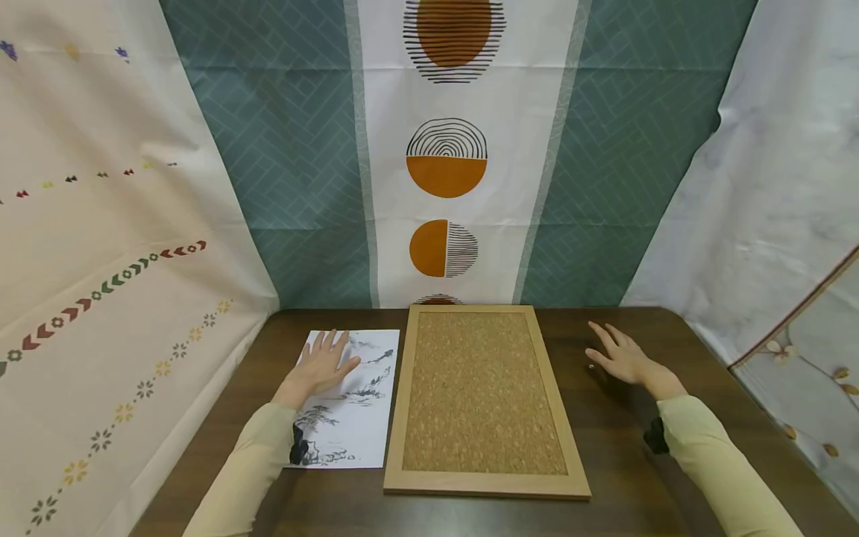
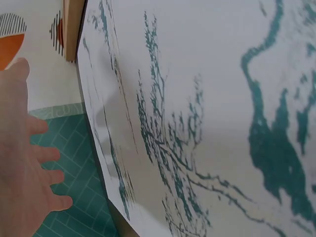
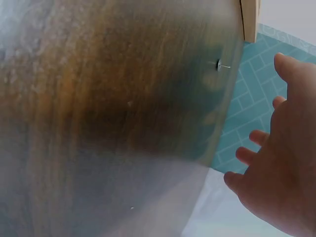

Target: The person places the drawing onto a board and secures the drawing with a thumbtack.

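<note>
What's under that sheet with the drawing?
The dark table shows beyond the near edge of the sheet; anything directly underneath is covered, so I can't tell what's there.

no legible text, labels, brands, numbers or signs in any view, including the ink-landscape print (image 1: 365, 425) at seven o'clock in the head view, framed corkboard (image 1: 486, 395) at five

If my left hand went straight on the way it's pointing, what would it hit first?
Probably the cloth's left green panel, behind the table. Your left hand is over the paper, and nothing seems to stand between, though depth is hard to judge.
</note>
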`<state>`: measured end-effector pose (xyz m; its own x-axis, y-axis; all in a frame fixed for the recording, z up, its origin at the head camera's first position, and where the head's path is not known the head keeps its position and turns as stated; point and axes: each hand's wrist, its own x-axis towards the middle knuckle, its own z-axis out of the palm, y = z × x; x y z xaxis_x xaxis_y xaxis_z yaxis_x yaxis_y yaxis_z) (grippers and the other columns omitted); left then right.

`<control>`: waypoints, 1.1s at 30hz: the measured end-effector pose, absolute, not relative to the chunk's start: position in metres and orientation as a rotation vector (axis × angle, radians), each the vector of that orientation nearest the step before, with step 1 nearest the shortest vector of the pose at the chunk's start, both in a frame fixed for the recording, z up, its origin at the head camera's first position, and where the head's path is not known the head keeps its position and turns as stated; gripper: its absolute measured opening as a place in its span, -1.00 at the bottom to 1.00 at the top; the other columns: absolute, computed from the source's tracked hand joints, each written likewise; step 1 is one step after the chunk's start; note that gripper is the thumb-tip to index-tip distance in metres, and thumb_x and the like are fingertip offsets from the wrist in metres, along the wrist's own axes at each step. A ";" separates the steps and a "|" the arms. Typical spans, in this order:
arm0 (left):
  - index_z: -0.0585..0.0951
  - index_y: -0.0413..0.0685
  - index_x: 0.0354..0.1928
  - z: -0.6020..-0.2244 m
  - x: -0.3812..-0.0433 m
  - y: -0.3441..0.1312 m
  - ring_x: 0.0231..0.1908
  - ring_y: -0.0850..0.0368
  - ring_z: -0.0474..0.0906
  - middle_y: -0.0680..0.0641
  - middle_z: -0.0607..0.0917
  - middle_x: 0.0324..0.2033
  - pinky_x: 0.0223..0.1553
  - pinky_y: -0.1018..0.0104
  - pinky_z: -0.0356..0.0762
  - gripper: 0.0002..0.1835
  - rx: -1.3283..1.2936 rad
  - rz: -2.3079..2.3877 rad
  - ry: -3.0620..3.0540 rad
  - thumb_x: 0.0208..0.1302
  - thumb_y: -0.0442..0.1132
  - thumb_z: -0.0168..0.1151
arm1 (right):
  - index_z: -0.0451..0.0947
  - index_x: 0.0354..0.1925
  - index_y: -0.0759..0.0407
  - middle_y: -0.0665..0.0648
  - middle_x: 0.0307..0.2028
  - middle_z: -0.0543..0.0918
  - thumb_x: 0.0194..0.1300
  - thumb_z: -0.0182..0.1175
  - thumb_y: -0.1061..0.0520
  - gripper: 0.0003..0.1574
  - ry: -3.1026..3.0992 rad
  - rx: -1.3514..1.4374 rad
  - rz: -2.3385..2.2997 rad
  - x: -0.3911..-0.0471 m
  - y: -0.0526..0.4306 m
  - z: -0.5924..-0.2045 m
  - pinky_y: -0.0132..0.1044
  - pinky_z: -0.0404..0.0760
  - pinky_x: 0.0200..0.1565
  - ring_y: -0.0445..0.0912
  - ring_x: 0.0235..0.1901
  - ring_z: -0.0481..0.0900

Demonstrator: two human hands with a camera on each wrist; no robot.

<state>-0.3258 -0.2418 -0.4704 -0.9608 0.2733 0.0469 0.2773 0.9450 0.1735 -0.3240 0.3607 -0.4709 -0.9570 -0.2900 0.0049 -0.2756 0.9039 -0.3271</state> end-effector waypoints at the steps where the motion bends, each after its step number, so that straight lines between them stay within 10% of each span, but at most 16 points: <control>1: -0.02 -0.11 0.41 -0.471 -0.326 -0.243 0.35 -0.37 -0.14 -0.35 0.00 0.37 0.24 -0.36 -0.15 -0.16 -0.434 -0.280 -3.077 0.28 0.33 -0.30 | -0.30 0.43 0.07 0.54 0.33 -0.16 0.39 -0.24 -0.24 -0.14 3.024 -0.444 -0.518 -0.324 0.361 -0.471 0.44 -0.11 0.11 0.54 0.23 -0.14; 22: 0.01 -0.15 0.40 -0.474 -0.322 -0.255 0.31 -0.37 -0.01 -0.38 0.11 0.33 0.20 -0.35 -0.02 -0.24 -0.411 -0.339 -3.071 0.34 0.20 -0.21 | -0.17 0.39 0.29 0.56 0.30 -0.09 0.43 -0.28 -0.15 -0.21 3.029 -0.417 -0.729 -0.318 0.366 -0.472 0.44 -0.07 0.08 0.53 0.22 -0.12; 33: 0.13 -0.21 0.34 -0.481 -0.322 -0.266 0.22 -0.41 0.10 -0.40 0.29 0.21 0.09 -0.35 0.14 -0.39 -0.342 -0.537 -3.051 0.37 -0.03 -0.12 | 0.27 0.16 0.46 0.53 0.10 0.38 0.43 -0.18 0.07 -0.46 3.182 -0.463 -0.747 -0.321 0.369 -0.477 0.22 0.33 0.03 0.39 0.05 0.36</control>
<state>-0.3217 -0.2657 -0.4810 -0.9756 0.2103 0.0626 0.2190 0.9166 0.3345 -0.3212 0.3691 -0.4767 -0.9482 -0.2327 0.2162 -0.3046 0.8593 -0.4109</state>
